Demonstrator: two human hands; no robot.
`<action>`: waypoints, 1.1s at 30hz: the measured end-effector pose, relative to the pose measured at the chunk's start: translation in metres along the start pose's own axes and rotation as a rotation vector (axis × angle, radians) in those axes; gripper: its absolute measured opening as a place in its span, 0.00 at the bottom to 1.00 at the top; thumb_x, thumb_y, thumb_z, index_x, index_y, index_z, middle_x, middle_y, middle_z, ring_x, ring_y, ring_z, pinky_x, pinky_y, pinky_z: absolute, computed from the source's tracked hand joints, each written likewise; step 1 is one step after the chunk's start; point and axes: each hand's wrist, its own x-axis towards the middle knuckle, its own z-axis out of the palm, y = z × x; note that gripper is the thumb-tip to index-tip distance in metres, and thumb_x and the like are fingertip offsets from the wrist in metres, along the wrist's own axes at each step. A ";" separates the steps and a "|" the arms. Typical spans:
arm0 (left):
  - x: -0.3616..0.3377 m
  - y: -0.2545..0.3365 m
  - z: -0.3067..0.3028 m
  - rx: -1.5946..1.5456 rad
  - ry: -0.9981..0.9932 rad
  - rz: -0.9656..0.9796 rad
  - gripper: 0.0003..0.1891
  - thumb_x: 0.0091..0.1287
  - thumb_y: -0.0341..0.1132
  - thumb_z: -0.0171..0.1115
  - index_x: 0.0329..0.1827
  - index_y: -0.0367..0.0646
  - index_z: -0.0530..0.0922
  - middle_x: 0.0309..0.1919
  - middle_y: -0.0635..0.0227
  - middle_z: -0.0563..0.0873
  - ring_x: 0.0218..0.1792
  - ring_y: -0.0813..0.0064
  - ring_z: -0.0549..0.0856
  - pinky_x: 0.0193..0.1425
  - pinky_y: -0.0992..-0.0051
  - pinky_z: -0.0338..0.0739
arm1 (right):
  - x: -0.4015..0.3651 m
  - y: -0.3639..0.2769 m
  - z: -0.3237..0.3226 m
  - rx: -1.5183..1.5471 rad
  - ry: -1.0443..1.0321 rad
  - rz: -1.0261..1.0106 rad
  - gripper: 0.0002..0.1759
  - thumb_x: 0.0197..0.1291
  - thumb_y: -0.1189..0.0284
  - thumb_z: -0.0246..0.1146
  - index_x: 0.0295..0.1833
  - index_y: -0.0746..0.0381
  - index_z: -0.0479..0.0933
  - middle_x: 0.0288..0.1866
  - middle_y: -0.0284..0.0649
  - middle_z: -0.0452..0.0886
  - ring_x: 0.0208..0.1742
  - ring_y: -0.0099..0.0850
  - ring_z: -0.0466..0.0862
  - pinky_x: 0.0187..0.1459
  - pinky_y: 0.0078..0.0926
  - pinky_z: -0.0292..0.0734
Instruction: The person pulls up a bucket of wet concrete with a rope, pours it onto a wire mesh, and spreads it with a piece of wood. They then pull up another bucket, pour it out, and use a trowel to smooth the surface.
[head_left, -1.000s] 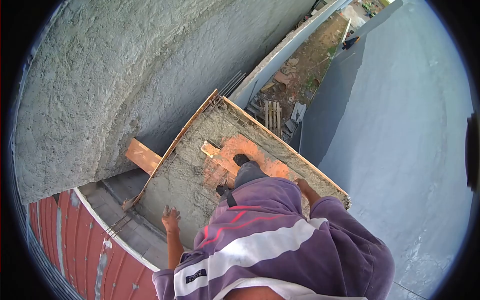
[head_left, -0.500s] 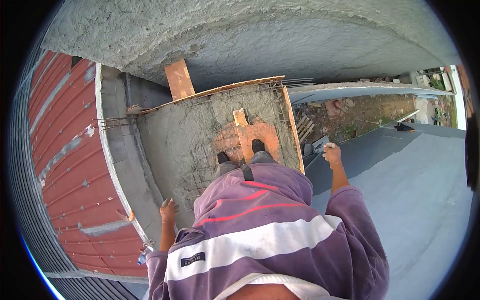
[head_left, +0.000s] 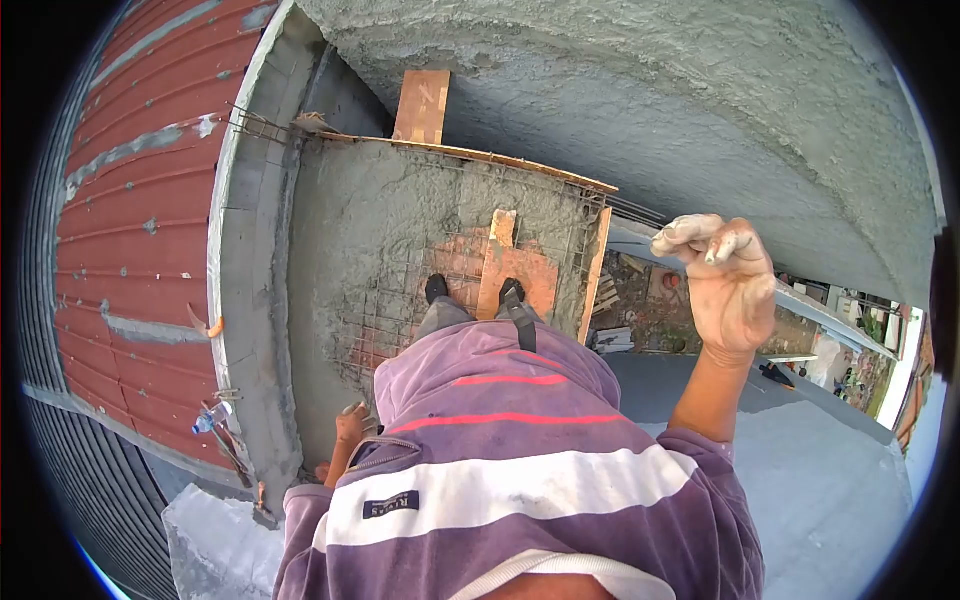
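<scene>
My right hand (head_left: 728, 290) is raised at the right, palm toward me, with fingers loosely curled and apart. Pale residue coats the fingertips, and nothing shows in the hand. Low beside my left hip, my left hand (head_left: 353, 422) hangs near the wet concrete (head_left: 375, 200), its fingers slightly bent and holding nothing visible. Steel rebar mesh (head_left: 385, 310) shows in the part-filled concrete. My feet stand near the middle, one on an orange-brown board (head_left: 530, 275). A smaller wood piece (head_left: 503, 228) lies at that board's far end.
Wooden form boards (head_left: 597, 275) edge the slab, and a plywood piece (head_left: 422, 105) leans behind it. A rough grey wall (head_left: 640, 110) rises ahead. Left is a red metal roof (head_left: 140, 250) with an orange-handled blade (head_left: 213, 328) and a bottle (head_left: 210, 418). Lower ground with debris (head_left: 660, 300) lies right.
My right hand has risen closer to the camera and its fingers have loosened. My left hand has moved down beside my hip. The view has turned, so the slab and wall appear rotated.
</scene>
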 end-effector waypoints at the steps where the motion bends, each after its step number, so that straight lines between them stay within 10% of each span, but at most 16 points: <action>1: -0.006 0.012 0.006 -0.088 0.024 -0.039 0.24 0.74 0.43 0.65 0.68 0.40 0.77 0.52 0.63 0.86 0.47 0.61 0.89 0.47 0.61 0.84 | 0.008 -0.023 0.017 0.152 -0.108 -0.031 0.25 0.72 0.47 0.63 0.47 0.61 0.75 0.54 0.54 0.82 0.56 0.47 0.84 0.61 0.51 0.78; 6: -0.009 0.047 0.016 -0.254 0.073 -0.056 0.26 0.74 0.44 0.65 0.71 0.41 0.75 0.53 0.64 0.86 0.49 0.62 0.88 0.51 0.62 0.81 | 0.011 -0.093 0.070 0.552 -0.299 0.031 0.09 0.60 0.73 0.61 0.32 0.64 0.67 0.32 0.45 0.71 0.30 0.40 0.80 0.32 0.54 0.90; 14: -0.011 0.058 0.025 -0.328 0.023 -0.014 0.27 0.73 0.43 0.66 0.71 0.40 0.74 0.52 0.66 0.86 0.48 0.65 0.87 0.53 0.63 0.82 | 0.016 -0.059 0.124 1.102 -0.375 -0.239 0.12 0.71 0.76 0.57 0.31 0.61 0.67 0.34 0.50 0.74 0.34 0.41 0.74 0.34 0.53 0.87; 18: -0.014 0.060 0.029 -0.265 0.018 -0.026 0.27 0.73 0.43 0.66 0.72 0.40 0.74 0.52 0.65 0.86 0.48 0.65 0.87 0.53 0.63 0.82 | 0.019 -0.085 0.096 0.973 -0.460 0.075 0.16 0.74 0.72 0.55 0.29 0.59 0.65 0.31 0.47 0.73 0.31 0.38 0.73 0.31 0.48 0.86; 23: -0.016 0.077 0.028 -0.195 0.013 -0.006 0.28 0.73 0.44 0.66 0.72 0.40 0.74 0.53 0.65 0.86 0.49 0.65 0.87 0.53 0.64 0.81 | 0.004 -0.076 0.066 0.671 -0.170 -0.091 0.16 0.74 0.63 0.60 0.35 0.59 0.66 0.33 0.41 0.73 0.31 0.34 0.78 0.22 0.34 0.85; 27: -0.012 0.101 0.031 -0.156 0.024 0.057 0.28 0.73 0.44 0.66 0.71 0.39 0.75 0.52 0.65 0.87 0.48 0.67 0.87 0.53 0.65 0.81 | 0.017 0.027 -0.011 0.015 0.225 -0.172 0.23 0.76 0.54 0.62 0.55 0.66 0.74 0.45 0.45 0.81 0.45 0.35 0.82 0.48 0.38 0.83; 33: 0.008 0.144 0.066 0.111 -0.058 0.183 0.28 0.73 0.44 0.66 0.70 0.34 0.76 0.52 0.61 0.88 0.52 0.67 0.88 0.56 0.69 0.81 | -0.034 0.280 -0.108 -0.150 0.660 0.792 0.13 0.74 0.63 0.67 0.51 0.62 0.83 0.39 0.34 0.86 0.38 0.22 0.85 0.41 0.25 0.82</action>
